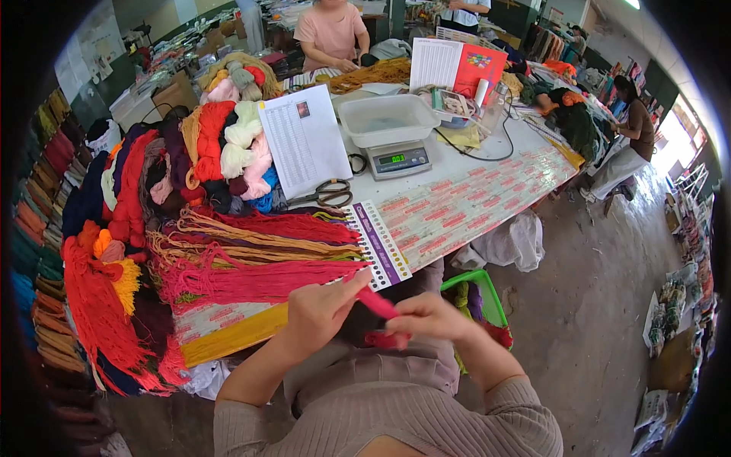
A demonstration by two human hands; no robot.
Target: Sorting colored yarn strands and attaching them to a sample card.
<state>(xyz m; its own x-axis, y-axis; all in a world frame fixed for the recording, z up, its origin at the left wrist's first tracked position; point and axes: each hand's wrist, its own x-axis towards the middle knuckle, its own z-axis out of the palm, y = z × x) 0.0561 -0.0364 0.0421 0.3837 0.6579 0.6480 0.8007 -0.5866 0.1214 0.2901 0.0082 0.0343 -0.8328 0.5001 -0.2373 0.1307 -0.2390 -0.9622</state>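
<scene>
A bundle of pink yarn is stretched between my two hands above my lap. My left hand pinches its upper end beside the card's lower corner. The fingers of my right hand are closed round the other end, with a darker red tail hanging below. On the table lies a white and purple punched card with holes along its sides. Long hanks of pink yarn, tan yarn and red yarn stretch left from its holes. Black-handled scissors rest beyond the card.
A digital scale carries a clear plastic tub. A printed sheet leans on heaped yarn skeins at the left. Below the table edge stands a green basket with yarn. Another person works across the table.
</scene>
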